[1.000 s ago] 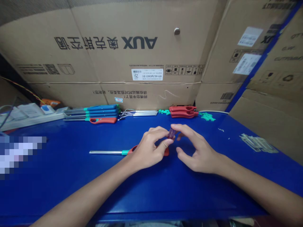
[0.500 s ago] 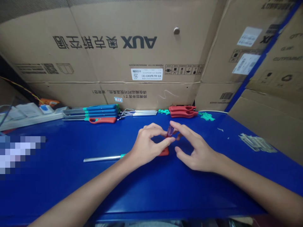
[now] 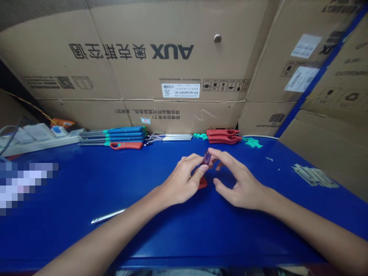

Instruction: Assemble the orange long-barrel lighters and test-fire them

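Observation:
My left hand (image 3: 188,178) is closed, its thumb and index finger against a small translucent purple cylinder (image 3: 206,158). The cylinder stands nearly upright, and its lower end is hidden by my fingers. My right hand (image 3: 238,176) is beside it with fingers apart, the index fingertip at the cylinder's top. Under my left hand a long-necked lighter shows its red handle end (image 3: 202,183) on one side and its silver tube (image 3: 107,216) on the other. Its middle is covered by my hand and forearm, so I cannot tell whether that hand also grips it.
Along the back of the blue table (image 3: 161,237) lie stacked blue lighters (image 3: 126,134), a red lighter (image 3: 126,145), silver tubes with wires (image 3: 178,137), red handle shells (image 3: 222,136) and teal parts (image 3: 252,142). Clear strips (image 3: 314,176) lie right. Cardboard (image 3: 129,84) walls the back.
The lighter's silver tube has swung towards me and left, now slanting. My left hand has tilted slightly around the purple cylinder. My right hand has barely moved.

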A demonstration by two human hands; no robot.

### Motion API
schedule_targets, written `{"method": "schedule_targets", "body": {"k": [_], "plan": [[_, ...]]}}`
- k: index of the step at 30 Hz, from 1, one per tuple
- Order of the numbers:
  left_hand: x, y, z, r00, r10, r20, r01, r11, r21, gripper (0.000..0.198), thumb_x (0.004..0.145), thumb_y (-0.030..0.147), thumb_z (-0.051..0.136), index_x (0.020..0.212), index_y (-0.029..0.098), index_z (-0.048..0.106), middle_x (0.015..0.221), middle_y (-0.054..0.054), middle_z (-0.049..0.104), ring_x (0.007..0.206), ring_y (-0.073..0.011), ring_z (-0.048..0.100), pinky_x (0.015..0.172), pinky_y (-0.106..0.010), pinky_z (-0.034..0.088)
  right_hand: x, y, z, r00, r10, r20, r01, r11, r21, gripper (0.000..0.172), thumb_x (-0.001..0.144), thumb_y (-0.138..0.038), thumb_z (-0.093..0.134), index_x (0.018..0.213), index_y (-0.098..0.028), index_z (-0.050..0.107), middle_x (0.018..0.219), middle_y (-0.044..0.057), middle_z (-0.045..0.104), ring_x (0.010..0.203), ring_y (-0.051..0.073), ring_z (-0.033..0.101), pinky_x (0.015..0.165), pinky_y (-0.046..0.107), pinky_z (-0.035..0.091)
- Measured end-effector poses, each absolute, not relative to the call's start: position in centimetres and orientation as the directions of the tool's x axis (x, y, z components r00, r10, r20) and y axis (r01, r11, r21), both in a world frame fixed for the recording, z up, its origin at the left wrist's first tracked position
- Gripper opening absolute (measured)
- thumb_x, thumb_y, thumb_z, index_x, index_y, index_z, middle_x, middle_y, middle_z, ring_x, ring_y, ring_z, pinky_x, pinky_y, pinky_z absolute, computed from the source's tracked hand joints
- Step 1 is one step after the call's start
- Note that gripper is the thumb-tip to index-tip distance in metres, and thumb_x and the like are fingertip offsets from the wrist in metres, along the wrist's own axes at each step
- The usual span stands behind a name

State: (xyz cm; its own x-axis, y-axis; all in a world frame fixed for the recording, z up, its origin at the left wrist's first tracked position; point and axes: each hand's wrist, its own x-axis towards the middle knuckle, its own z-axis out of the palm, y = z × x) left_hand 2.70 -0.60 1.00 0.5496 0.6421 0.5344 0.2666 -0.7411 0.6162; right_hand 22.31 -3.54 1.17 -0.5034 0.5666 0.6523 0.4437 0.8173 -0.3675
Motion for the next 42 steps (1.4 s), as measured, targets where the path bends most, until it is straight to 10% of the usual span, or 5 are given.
{"method": "schedule_targets", "body": {"k": [28, 42], "plan": [[3.53, -0.92, 0.92, 0.229, 0.724, 0.651, 0.370, -0.683, 0.630, 0.024, 0.069, 0.039, 0.082, 0.077, 0.019, 0.069, 0.083, -0.001, 0.074, 0.082, -0.0209, 0.066, 0.083, -0.039, 0.045, 22.27, -3.47, 1.08, -0.483, 0.596, 0.641, 0.475, 0.793, -0.380, 0.078, 0.081, -0.008, 0.056, 0.148, -0.031, 0.026, 0.122, 0.008, 0.055, 0.103, 0.021, 0.058, 0.090, 0.040, 0.054], [3.18, -0.63, 1.02, 0.486, 0.714, 0.504, 0.213, -0.657, 0.723, 0.023, 0.093, 0.020, 0.046, 0.097, 0.018, 0.069, 0.096, -0.004, 0.072, 0.092, -0.0190, 0.065, 0.084, -0.032, 0.048, 22.41, -3.42, 1.08, -0.498, 0.555, 0.667, 0.454, 0.822, -0.345, 0.079, 0.079, -0.004, 0.056, 0.148, -0.030, 0.029, 0.120, 0.008, 0.054, 0.103, 0.020, 0.056, 0.093, 0.040, 0.052]]}}
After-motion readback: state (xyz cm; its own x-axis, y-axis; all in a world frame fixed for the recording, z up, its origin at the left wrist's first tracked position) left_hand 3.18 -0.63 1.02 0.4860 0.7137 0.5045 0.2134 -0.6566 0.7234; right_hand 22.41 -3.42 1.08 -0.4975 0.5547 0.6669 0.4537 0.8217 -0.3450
